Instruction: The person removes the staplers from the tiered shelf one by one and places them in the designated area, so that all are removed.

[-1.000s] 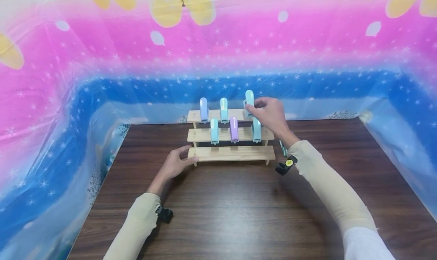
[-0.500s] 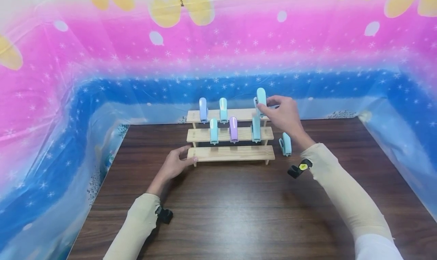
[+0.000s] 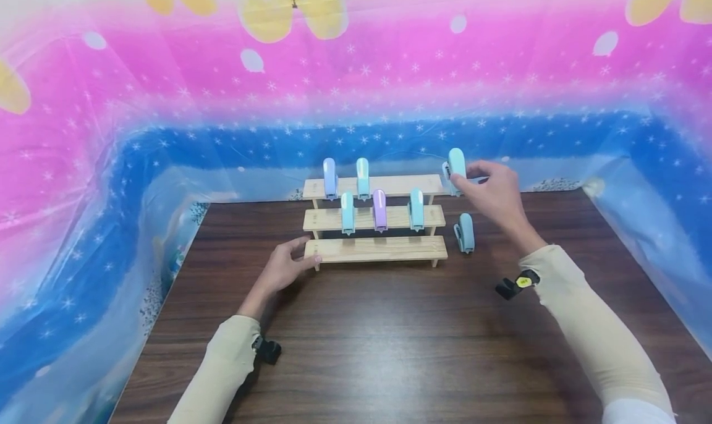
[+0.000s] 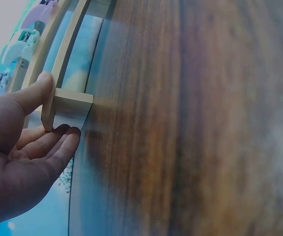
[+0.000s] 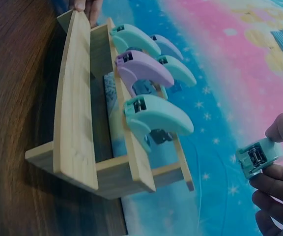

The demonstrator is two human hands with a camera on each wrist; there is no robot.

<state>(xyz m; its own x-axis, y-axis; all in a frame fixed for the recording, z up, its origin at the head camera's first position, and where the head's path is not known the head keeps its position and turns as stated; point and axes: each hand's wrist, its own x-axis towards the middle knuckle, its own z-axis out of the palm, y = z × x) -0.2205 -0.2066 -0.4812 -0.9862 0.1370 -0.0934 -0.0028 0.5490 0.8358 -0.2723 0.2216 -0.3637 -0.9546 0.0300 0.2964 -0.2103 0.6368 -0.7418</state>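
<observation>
My left hand [image 3: 283,266] grips the left end of a three-step wooden rack [image 3: 384,249]. In the left wrist view, its thumb lies on the lowest board and its fingers are at the board's edge. My right hand [image 3: 492,189] pinches a mint stapler [image 3: 457,167] between thumb and fingers, held up just past the right end of the top board. On the top board stand a periwinkle stapler [image 3: 330,178] and a mint stapler [image 3: 363,178]. The middle board bears a mint stapler [image 3: 347,212], a purple stapler [image 3: 380,209] and another mint stapler [image 3: 416,209].
One more teal stapler [image 3: 465,232] stands on the dark wood table [image 3: 378,337], right of the rack and below my right hand. A pink and blue patterned cloth [image 3: 356,90] hangs behind the table and along its sides.
My right hand has moved rightward with the mint stapler, from over the top board to beyond its right end. The stapler on the table has come fully into sight. My left hand stays put.
</observation>
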